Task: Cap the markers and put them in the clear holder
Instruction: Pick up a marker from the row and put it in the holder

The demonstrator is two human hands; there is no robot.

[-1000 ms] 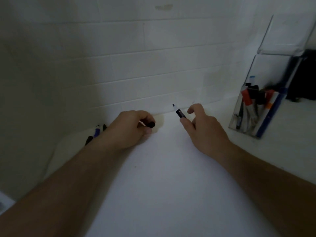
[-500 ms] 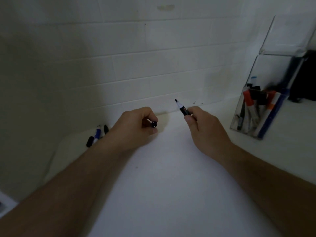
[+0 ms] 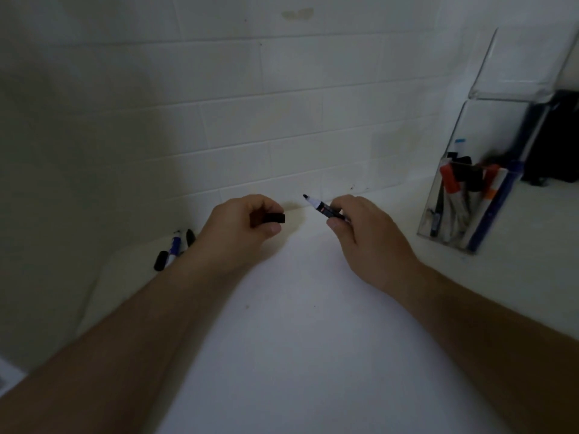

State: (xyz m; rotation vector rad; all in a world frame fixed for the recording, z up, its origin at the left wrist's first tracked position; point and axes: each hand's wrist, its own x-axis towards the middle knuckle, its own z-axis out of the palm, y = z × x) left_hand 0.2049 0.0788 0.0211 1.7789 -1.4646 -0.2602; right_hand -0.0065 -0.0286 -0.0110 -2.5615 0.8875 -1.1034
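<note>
Your left hand [image 3: 238,228] now pinches the short black cap [image 3: 273,218] turned sideways toward the uncapped black marker [image 3: 324,208] your right hand [image 3: 366,236] grips at frame centre, closer than before; the clear plastic holder [image 3: 488,227] stands at right.

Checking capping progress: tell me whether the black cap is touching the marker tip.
Apart. The head view shows bare wall between the black cap in the left hand and the marker tip.

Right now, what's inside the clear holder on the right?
The clear holder holds several capped markers standing tilted, with orange, black and blue caps. Their exact count is unclear, since they overlap and the lower ends blur together.
</note>
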